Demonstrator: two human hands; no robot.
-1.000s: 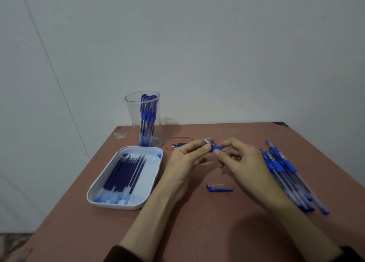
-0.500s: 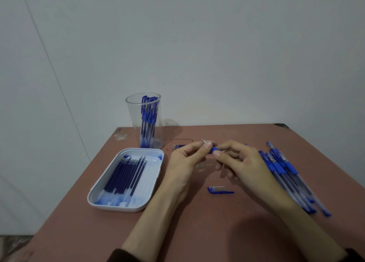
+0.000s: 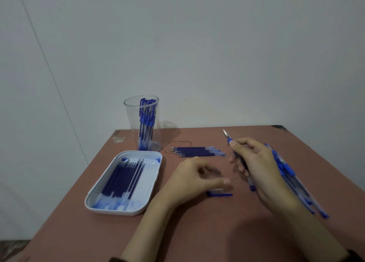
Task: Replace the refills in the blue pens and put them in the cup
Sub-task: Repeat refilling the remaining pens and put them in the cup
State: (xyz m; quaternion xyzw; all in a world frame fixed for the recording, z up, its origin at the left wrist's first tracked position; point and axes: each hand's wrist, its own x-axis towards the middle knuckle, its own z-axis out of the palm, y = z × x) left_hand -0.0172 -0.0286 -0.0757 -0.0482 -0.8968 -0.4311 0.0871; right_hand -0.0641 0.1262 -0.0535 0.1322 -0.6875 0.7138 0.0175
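Right-hand fingers [image 3: 240,143] grip a pen [image 3: 227,137]; blurred left hand [image 3: 189,181] perhaps touches cap [image 3: 219,194].

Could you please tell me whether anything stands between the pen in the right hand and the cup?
Nothing upright does. Only the row of loose refills lies flat on the table between the pen and the cup, low enough, probably, to pass over.

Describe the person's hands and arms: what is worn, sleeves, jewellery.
The left hand and right hand are bare: no gloves, no ring or watch visible, though the left is motion-blurred. Forearms are uncovered; a dark left sleeve and right sleeve show only at the frame's bottom.
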